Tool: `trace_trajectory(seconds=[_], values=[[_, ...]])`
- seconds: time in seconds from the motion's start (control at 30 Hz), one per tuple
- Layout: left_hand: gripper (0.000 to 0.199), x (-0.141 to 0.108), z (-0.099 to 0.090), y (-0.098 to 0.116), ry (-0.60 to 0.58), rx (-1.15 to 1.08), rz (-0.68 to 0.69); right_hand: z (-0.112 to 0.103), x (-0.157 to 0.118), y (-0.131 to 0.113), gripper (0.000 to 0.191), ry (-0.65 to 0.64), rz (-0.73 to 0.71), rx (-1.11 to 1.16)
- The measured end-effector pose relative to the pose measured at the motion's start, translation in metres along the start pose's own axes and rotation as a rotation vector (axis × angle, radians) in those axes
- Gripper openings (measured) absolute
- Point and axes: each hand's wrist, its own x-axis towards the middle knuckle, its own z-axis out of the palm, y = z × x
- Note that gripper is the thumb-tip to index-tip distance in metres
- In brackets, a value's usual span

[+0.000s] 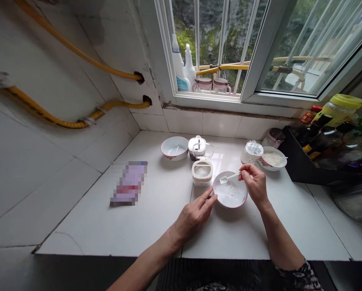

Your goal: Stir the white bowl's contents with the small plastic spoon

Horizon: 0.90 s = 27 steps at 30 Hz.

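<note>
A small white bowl [231, 198] with a pinkish rim stands on the counter with white powder inside. My left hand [194, 216] holds this bowl at its left rim, thumb and fingertips against the edge. Pinched in my right hand [255, 184] is a small white plastic spoon [225, 179], its scoop over the bowl's far side. Just left and behind the bowl sits a square seasoning jar [202, 176] with white contents. Behind that is another seasoning jar [196, 146] with dark contents and a raised clear lid.
A larger bowl [172, 154] with a spoon stands at back left. Further right are a lidded jar [252, 152] and a bowl of pale food [274, 157]. A black bottle box [293, 167] borders the right side. A blurred purple packet [129, 182] lies left.
</note>
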Motion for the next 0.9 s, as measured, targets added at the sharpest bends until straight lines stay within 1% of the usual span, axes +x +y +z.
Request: trace_trajectory(seconds=[0.1, 0.2, 0.27, 0.37, 0.63, 0.77, 0.9], values=[[0.039, 0.000, 0.000, 0.000, 0.008, 0.003, 0.002, 0.003, 0.000, 0.004, 0.012, -0.030, -0.072, -0.161], [0.040, 0.000, -0.001, 0.001, -0.002, -0.004, -0.005, 0.011, -0.004, 0.005, 0.013, -0.047, -0.108, -0.214], [0.042, 0.000, -0.002, 0.001, -0.007, -0.009, -0.009, 0.014, -0.006, 0.004, 0.014, -0.083, -0.095, -0.202], [0.045, 0.000, -0.002, 0.001, -0.016, -0.020, -0.013, 0.012, -0.005, 0.000, 0.014, -0.121, -0.068, -0.152], [0.046, -0.001, 0.000, 0.000, -0.014, -0.008, -0.006, 0.004, 0.000, -0.003, 0.010, -0.100, 0.080, 0.029], [0.045, -0.001, 0.000, 0.000, -0.004, 0.001, -0.003, 0.005, 0.000, -0.002, 0.011, -0.093, 0.038, -0.010], [0.046, -0.001, 0.000, 0.000, -0.015, -0.004, -0.006, 0.006, -0.002, -0.002, 0.012, -0.108, 0.032, -0.027]])
